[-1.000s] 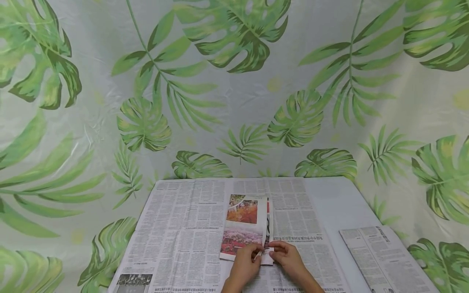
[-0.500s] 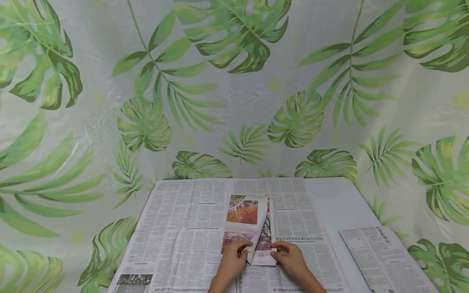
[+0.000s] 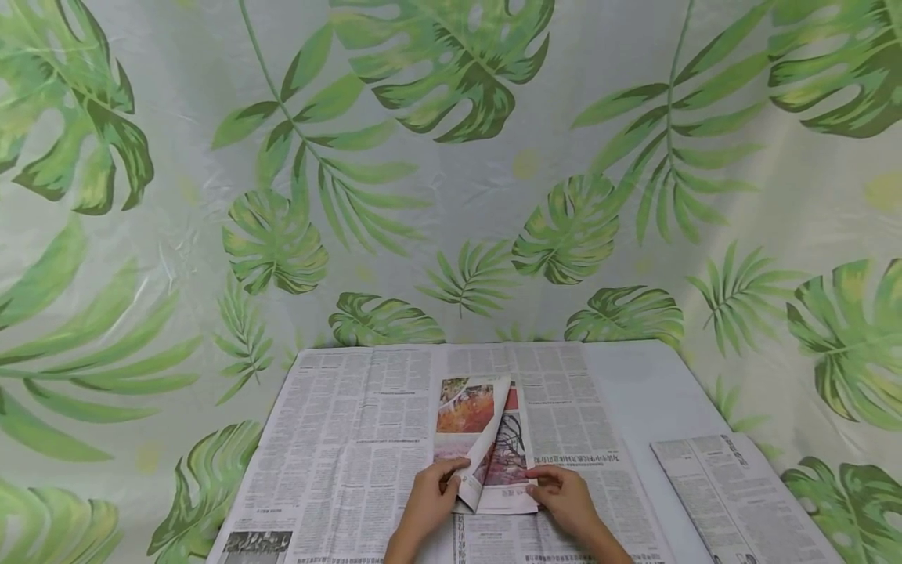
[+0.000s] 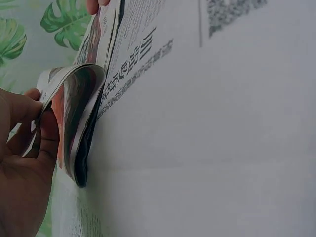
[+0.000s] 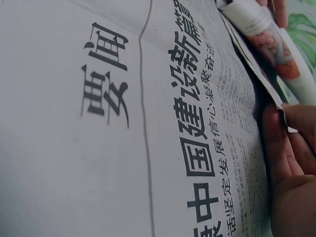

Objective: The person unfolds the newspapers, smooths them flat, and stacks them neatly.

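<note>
A folded newspaper with colour photos point(image 3: 465, 415) lies on spread newspaper sheets, its upper flap lifted and curling leftward. My left hand point(image 3: 431, 495) pinches the near corner of that flap between thumb and fingers. In the left wrist view the flap point(image 4: 81, 84) bends in a loop, with the left hand point(image 4: 29, 153) gripping its edge. My right hand point(image 3: 564, 495) pinches the near right edge of the lower layer. The right wrist view shows the right hand point(image 5: 291, 163) with thumb and finger on that paper edge point(image 5: 264, 84).
Spread newspaper sheets point(image 3: 338, 439) cover most of the white table point(image 3: 637, 399). Another folded newspaper point(image 3: 733, 493) lies at the right edge. A leaf-patterned curtain point(image 3: 465, 188) hangs behind and around the table.
My left hand has moved left and slightly nearer, drawing the flap open and baring more of the photo beneath. My right hand has shifted slightly right along with the lower layer's edge.
</note>
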A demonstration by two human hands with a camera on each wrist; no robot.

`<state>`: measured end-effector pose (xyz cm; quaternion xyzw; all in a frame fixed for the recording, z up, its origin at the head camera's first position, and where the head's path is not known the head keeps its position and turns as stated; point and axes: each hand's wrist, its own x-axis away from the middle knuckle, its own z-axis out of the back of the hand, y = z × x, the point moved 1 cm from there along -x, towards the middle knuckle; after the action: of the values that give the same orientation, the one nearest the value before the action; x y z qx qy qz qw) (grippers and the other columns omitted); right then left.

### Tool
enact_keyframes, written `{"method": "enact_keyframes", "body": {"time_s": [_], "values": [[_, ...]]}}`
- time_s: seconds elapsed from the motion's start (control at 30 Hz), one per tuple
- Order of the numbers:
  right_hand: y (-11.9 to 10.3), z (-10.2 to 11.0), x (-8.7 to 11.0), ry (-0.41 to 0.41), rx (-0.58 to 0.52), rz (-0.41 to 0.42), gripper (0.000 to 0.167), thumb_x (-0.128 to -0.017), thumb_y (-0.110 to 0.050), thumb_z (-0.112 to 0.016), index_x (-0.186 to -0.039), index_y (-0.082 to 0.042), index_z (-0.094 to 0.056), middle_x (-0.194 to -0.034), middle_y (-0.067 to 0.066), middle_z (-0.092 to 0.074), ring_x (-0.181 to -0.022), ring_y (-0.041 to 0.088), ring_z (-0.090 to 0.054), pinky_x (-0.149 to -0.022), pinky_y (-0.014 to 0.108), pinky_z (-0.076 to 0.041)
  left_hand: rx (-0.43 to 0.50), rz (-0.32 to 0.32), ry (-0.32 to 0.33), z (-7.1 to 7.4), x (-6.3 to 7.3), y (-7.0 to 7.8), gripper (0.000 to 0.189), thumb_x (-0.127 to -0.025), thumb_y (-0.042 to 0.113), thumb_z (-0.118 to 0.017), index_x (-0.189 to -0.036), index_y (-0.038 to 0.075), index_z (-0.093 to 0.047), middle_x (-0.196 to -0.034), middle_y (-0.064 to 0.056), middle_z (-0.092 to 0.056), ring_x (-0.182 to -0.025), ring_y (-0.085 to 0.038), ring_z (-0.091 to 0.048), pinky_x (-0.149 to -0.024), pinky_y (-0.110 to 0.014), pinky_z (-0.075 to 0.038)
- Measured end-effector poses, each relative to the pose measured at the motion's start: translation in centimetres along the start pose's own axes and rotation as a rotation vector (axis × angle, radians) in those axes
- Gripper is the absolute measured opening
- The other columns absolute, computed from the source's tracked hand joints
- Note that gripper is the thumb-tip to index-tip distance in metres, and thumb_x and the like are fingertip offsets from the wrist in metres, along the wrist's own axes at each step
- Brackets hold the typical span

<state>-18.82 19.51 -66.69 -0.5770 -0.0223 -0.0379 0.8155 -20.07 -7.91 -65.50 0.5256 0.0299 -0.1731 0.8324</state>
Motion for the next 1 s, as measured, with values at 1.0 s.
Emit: {"method": "enact_keyframes", "body": {"time_s": [1.0], "values": [[0.2,2.0,0.2,0.065,-0.043,-0.043,0.024,-0.084,-0.001,-0.082,-0.107,0.000,-0.077,-0.110,0.017,-0.076,-0.086,0.010,-0.075,-0.069,0.021,-0.058,0.001,0.009,0.132,4.0,-0.2,0.8,0.035,-0.099,0.000,-0.063,-0.127,0.018,-0.072,-0.127,0.000,-0.071,-0.099,-0.013,-0.068,-0.079,-0.024,-0.058]]}}
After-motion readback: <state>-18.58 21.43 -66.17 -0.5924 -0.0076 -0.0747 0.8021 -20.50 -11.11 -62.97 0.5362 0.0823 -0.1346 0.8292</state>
